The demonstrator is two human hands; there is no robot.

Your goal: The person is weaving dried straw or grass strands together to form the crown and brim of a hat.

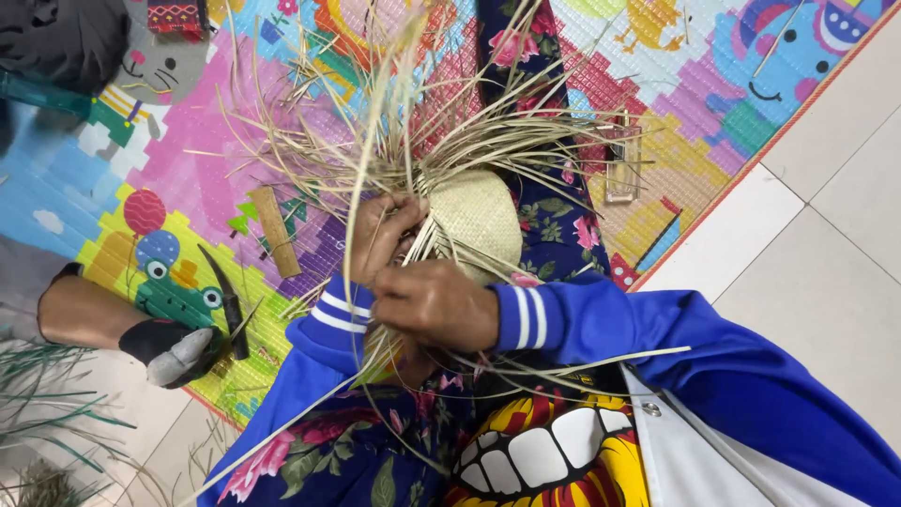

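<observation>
A half-woven straw basket [477, 218], pale and rounded, rests on my lap with many loose straw strands [394, 141] fanning out from its rim. My left hand [383, 235] grips strands at the basket's left edge. My right hand [436, 305] is closed over a bundle of strands just below it, in front of the basket. Both wrists wear blue sleeves with white stripes.
A colourful play mat [188, 160] covers the floor, with white tiles [826, 216] to the right. On the mat lie a dark curved knife [225, 300], a wooden block [275, 230] and a small clear frame [621, 169]. Another person's gloved hand [174, 349] rests at the left.
</observation>
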